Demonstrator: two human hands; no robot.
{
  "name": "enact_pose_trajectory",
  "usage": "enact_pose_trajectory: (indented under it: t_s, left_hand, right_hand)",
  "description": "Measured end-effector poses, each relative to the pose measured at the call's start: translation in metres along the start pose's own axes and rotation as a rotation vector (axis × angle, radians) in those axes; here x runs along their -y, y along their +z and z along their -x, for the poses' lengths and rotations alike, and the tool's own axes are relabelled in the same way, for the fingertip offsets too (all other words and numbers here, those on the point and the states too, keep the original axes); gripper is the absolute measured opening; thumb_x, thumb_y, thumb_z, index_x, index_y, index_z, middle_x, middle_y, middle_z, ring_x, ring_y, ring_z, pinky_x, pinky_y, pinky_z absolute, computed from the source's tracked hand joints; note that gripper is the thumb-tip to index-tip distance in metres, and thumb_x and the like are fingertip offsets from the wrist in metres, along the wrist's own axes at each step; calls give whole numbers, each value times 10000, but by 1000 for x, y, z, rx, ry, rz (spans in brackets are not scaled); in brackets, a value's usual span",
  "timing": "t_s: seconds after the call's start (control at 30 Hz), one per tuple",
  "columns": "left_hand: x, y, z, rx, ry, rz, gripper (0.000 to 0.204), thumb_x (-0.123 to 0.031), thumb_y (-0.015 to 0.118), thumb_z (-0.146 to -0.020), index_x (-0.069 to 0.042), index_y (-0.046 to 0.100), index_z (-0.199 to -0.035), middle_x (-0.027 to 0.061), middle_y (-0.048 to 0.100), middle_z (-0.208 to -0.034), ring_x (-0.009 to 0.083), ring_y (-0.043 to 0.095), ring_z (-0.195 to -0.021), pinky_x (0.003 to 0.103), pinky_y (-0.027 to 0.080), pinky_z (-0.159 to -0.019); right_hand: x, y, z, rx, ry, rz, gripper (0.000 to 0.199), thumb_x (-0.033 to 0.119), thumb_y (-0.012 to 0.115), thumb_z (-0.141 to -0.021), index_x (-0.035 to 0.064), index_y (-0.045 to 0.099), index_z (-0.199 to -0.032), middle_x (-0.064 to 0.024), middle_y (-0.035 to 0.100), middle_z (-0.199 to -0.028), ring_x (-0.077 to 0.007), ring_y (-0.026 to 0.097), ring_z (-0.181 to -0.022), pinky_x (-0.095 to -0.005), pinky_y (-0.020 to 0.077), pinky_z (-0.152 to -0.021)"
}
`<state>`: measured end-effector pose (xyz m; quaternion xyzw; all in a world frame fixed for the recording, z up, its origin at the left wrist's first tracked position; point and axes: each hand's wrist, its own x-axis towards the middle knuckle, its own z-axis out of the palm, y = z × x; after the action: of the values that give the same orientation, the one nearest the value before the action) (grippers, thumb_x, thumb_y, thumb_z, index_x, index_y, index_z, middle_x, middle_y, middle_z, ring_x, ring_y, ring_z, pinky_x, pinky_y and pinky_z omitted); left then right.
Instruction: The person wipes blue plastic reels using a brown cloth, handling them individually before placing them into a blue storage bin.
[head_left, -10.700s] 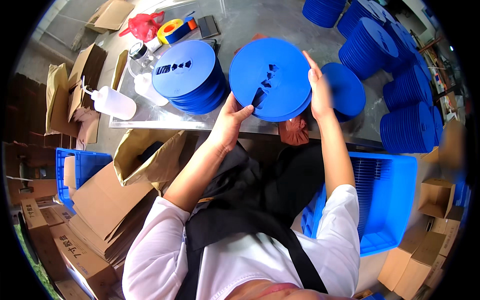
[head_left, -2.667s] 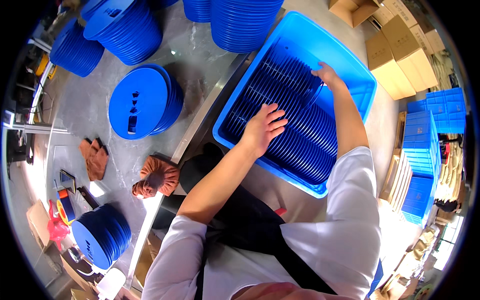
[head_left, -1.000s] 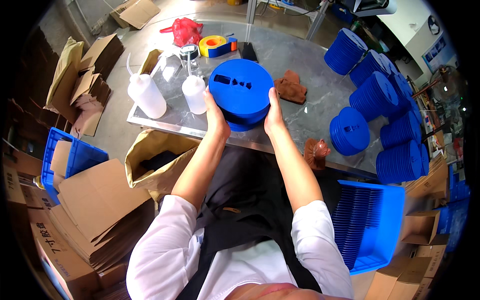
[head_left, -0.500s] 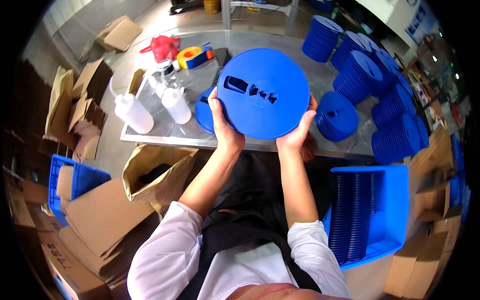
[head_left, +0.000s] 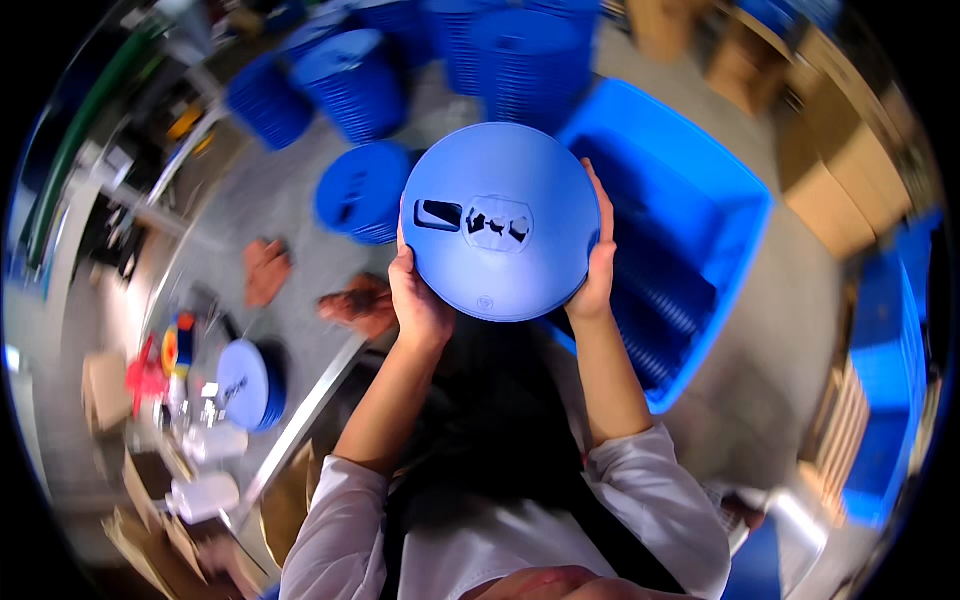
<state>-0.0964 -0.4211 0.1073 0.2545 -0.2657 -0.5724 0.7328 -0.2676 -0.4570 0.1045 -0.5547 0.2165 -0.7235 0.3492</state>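
A round blue plastic reel (head_left: 500, 282) with one slot and a cut-out hub is held flat in front of me. My left hand (head_left: 420, 305) grips its left edge, and my right hand (head_left: 597, 270) is closed on the right edge. The fingers beneath the disc are mostly hidden. Just beyond my right hand stands a bright blue bin (head_left: 735, 190), with rows of dark blue reels (head_left: 655, 300) inside. A short stack of similar reels (head_left: 362, 195) sits on the metal table to the left of the held one.
Taller reel stacks (head_left: 352, 90) line the table's far side. Brown-red cloths (head_left: 265, 270) lie on the tabletop (head_left: 225, 225). Another small reel stack (head_left: 245, 385) and white squeeze bottles (head_left: 205, 495) are at left. Cardboard boxes (head_left: 840, 170) stand on the right.
My view has swung to the right, bringing the bin ahead of me and the bottles to the lower left. The reel stays in both hands, now beside the bin.
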Motion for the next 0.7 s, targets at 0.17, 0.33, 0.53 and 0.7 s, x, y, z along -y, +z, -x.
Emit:
enact_pose_trajectory:
  t_s: [0.17, 0.33, 0.53, 0.7]
  left_hand:
    - [115, 73, 6, 43, -629, 30, 498, -342, 343, -953, -4, 435, -1307, 140, 493, -1326, 260, 446, -1260, 400, 329, -1073]
    - [199, 138, 22, 295, -1065, 151, 581, -423, 283, -934, -84, 372, -1397, 108, 419, -1419, 263, 397, -1289, 479, 292, -1080]
    - [236, 150, 0, 31, -1315, 345, 571, -375, 183, -965, -85, 284, -1446, 134, 293, -1498, 339, 273, -1374, 556, 197, -1118]
    - [253, 142, -12, -50, -1306, 478, 604, -398, 177, -968, -81, 216, -1481, 144, 228, -1533, 345, 195, -1417, 567, 136, -1138]
  right_hand:
    - [50, -147, 1, -304, 376, 335, 738, 577, 444, -925, -18, 438, -1363, -177, 403, -1432, -275, 325, -1355, -382, 217, -1125]
    - [117, -245, -48, -412, 785, 792, 708, 550, 472, -928, -21, 471, -1347, -176, 493, -1366, -250, 451, -1269, -325, 291, -1088]
    - [75, -262, -127, -131, 1292, 1018, 687, 532, 488, -921, -23, 487, -1327, -175, 506, -1357, -250, 498, -1228, -347, 370, -1035]
    - [15, -281, -171, 163, 1601, 1180, 641, 627, 463, -858, 211, 507, -1344, -62, 556, -1306, -212, 551, -1127, -498, 468, -840]
